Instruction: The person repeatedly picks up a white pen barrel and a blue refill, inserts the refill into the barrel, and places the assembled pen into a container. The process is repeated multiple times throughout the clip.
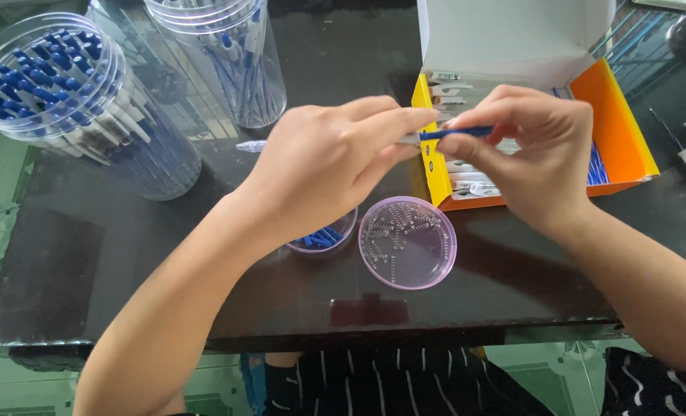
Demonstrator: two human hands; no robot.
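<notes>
While both hands meet above the dark table (pixel 204 308), the work in hand looks like fitting a small blue piece onto a pen, and it goes best, I judge, if the two parts stay in one straight line and the push comes from the fingertips alone. The left hand (pixel 327 166) pinches the pale end of the pen (pixel 412 139) between thumb and forefinger, fingers narrow and closed on it. The right hand (pixel 531 154) closes thumb and forefinger on the blue piece (pixel 454 132), the other fingers curled loosely behind. The pen sits in the air between the hands, just in front of the open yellow and orange box (pixel 628 139) of pen parts. Below the hands stand a round clear lid (pixel 407 243) strewn with tiny bits and, half hidden under the left wrist, a small dish of blue pieces (pixel 323 237). Two tall clear jars (pixel 73 100) of finished pens stand at the far left.
</notes>
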